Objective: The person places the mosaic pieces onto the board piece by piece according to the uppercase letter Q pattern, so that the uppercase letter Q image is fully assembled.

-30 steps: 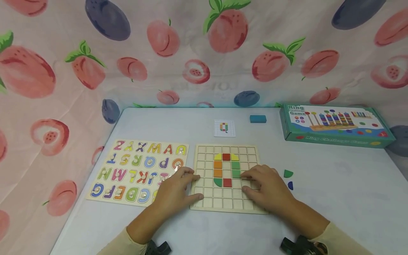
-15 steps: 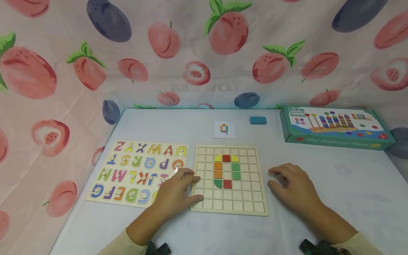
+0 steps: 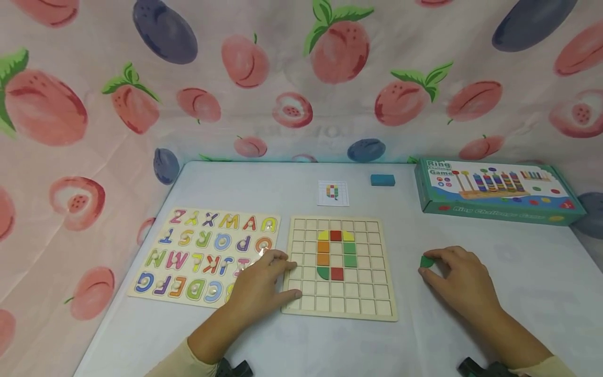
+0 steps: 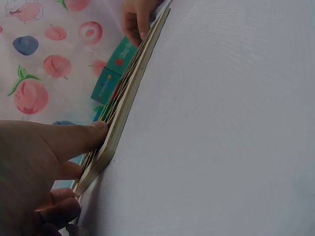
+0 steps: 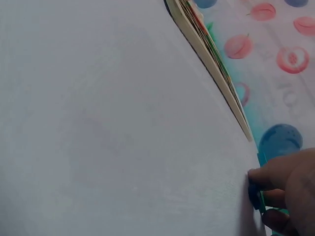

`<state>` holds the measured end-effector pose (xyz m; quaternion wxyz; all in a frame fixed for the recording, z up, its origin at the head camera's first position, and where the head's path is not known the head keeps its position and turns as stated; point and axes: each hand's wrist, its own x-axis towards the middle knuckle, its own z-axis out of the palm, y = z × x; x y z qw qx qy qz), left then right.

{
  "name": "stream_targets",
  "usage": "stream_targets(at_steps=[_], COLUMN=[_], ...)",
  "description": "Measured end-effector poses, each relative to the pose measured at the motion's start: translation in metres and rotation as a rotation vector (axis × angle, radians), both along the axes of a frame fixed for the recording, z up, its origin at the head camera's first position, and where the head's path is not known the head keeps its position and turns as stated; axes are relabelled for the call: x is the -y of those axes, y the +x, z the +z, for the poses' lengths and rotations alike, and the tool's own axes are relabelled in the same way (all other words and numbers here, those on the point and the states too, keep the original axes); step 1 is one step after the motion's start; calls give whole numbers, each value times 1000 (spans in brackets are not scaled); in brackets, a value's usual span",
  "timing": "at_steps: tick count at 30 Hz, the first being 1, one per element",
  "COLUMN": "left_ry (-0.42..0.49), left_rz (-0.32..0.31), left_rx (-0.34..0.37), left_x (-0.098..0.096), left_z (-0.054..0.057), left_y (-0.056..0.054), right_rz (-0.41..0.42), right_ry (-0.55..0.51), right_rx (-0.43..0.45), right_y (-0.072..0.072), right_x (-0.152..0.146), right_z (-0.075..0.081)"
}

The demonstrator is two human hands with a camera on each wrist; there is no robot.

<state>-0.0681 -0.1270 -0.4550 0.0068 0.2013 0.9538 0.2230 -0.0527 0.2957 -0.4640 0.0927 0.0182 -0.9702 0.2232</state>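
A square wooden grid board [image 3: 372, 309] lies flat on the table, with coloured tiles [image 3: 336, 274] set in its cells as an open ring. My left hand [image 3: 258, 285] rests at its left edge; the thumb and index fingertip touch the rim, the thumb lying on top in the left wrist view. To the right of the board, my right hand [image 3: 464, 277] pinches a green quarter-round tile [image 3: 426, 261] between thumb and fingers. In the right wrist view a dark blue piece [image 5: 254, 196] shows by those fingertips; the head view hides it behind the hand.
An alphabet puzzle board [image 3: 198, 254] lies left of the grid board, partly under the left hand. Behind are a small pattern card [image 3: 333, 193] and a blue block [image 3: 382, 180]. A green game box [image 3: 499, 191] stands at the back right.
My right hand has left the grid board, moved right and taken hold of the green quarter-round tile. My left hand stays at the board's left edge.
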Motion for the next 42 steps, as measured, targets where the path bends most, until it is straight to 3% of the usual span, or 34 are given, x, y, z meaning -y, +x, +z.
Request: stream_targets(at_steps=[9,19,42], left_ry=[1,5,18], left_rz=[-9,-7,-5], left_rx=[0,6,-5], left_x=[0,0,1], left_z=[-2,-1,-1], left_y=[0,1,0], right_rz=[-3,60,315], right_ry=[-23,-63,-87], right_rx=[28,-30,-25], right_y=[-1,-2,-5], right_x=[2,11,98], right_z=[0,-3,7])
